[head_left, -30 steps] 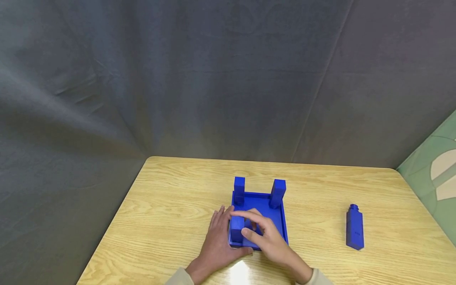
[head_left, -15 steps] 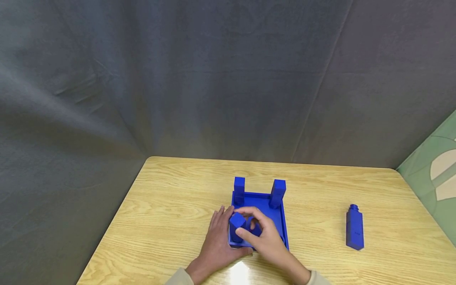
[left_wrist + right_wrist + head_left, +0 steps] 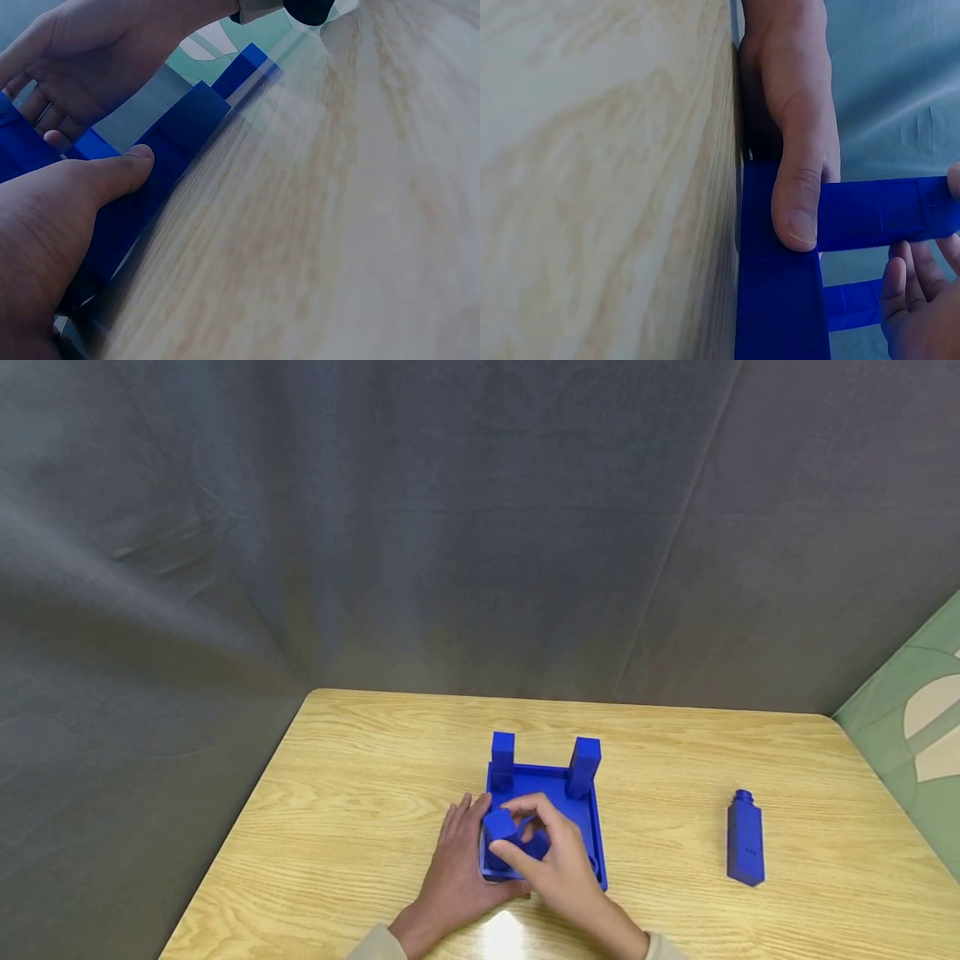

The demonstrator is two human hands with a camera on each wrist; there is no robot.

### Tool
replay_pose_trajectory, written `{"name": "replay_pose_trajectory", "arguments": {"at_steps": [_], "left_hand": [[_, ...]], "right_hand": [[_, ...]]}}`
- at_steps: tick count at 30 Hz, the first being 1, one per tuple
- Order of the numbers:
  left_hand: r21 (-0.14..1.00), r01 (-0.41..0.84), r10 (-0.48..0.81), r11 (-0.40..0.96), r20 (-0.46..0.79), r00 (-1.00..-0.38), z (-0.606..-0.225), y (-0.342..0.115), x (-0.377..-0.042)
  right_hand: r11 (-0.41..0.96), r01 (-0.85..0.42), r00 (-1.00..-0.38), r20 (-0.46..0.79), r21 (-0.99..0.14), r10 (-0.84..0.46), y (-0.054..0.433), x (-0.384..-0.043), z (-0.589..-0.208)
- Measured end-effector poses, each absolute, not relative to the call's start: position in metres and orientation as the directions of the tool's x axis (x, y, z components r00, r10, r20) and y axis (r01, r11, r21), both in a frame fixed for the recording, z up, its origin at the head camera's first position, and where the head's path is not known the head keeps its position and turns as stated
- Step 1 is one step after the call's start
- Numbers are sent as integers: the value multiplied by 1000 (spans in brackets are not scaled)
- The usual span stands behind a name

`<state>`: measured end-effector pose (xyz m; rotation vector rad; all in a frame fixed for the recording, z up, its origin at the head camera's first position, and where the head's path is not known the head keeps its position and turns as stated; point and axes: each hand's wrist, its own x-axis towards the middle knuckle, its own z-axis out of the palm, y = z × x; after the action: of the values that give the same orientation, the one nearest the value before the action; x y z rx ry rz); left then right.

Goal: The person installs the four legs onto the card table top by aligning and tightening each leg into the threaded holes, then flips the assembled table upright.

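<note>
A blue square tabletop (image 3: 547,789) with a raised rim lies upside down on the wooden table. Two square blue legs, one far left (image 3: 503,758) and one far right (image 3: 585,766), stand up from its back corners. My left hand (image 3: 459,872) holds the near left corner, fingers along the side and thumb (image 3: 799,214) on the front rim. At that corner rises a third table leg (image 3: 501,823), its upper end pinched between thumb and forefinger of my right hand (image 3: 558,860). The leg's foot is hidden in the head view. Part of a ring shows at the near right corner.
Off to the right lies a loose blue leg (image 3: 746,843) with a threaded end pointing away. Grey curtain (image 3: 480,552) hangs behind the wooden table (image 3: 360,793) and on the left. A green patterned cloth (image 3: 930,735) shows at far right.
The pinched leg has turned about its upright axis. My right forefinger has gone from lying across its top to bending round its side. The left hand has stayed in place.
</note>
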<state>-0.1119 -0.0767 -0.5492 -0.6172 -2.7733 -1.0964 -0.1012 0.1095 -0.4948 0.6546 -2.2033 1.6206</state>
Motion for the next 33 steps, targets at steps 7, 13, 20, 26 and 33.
{"name": "replay_pose_trajectory", "arguments": {"at_steps": [7, 13, 20, 26, 33], "left_hand": [[624, 413, 338, 664, 242, -910, -549, -77, -112], [639, 406, 330, 653, 243, -912, -549, -77, -111], [655, 408, 324, 636, 252, -912, -549, -76, -111], [659, 403, 326, 634, 245, -913, -549, -76, -111], [667, 399, 327, 629, 238, -915, -549, -77, -111]], "right_hand": [[302, -569, -818, 562, -765, -118, 107, -101, -495], [305, -578, -813, 566, -757, -137, 108, -101, -496], [223, -599, -797, 546, -769, -258, 113, -102, -496], [156, -579, -795, 512, -800, -324, 117, -104, -498], [172, -589, -788, 513, -790, -340, 115, -105, -496]]}}
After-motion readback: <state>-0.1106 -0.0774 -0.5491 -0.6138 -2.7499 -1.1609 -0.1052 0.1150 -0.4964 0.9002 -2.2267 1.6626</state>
